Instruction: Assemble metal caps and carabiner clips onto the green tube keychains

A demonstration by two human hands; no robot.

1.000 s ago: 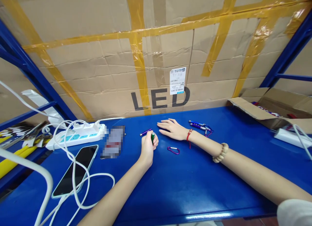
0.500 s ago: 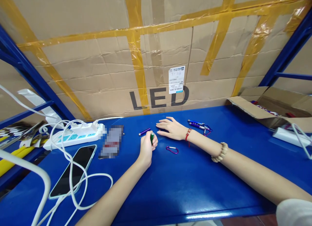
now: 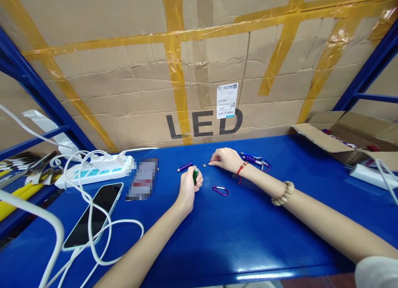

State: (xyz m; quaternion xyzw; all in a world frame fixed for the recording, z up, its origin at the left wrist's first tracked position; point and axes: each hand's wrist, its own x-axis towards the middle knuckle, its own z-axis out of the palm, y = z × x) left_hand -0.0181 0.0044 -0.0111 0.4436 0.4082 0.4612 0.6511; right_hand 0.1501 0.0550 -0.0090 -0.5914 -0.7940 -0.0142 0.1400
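Note:
My left hand [image 3: 188, 189] is closed round a small green tube [image 3: 195, 176], its silvery end pointing up out of the fist. Just left of that lies a purple tube [image 3: 185, 167] with a silver end. My right hand [image 3: 227, 160] is pinched with its fingertips down at the table; whatever they hold, if anything, is too small to make out. Beside those fingertips rests a small round metal disc [image 3: 204, 165], like a button cell. A purple carabiner [image 3: 220, 191] lies in front of both hands. Behind my right wrist are blue and purple pen-like lights [image 3: 253, 158].
On the left, a white power strip [image 3: 99, 172], a phone [image 3: 93, 217], a blurred-out flat item [image 3: 143, 179] and loops of white cable [image 3: 90, 221] cover the blue table [image 3: 248, 238]. An open cardboard box [image 3: 348, 143] stands right; a large taped carton [image 3: 139, 85] backs the table.
My right hand has drawn its spread fingers into a pinch and shifted slightly right, exposing the small disc. My left hand still grips the green tube in nearly the same place.

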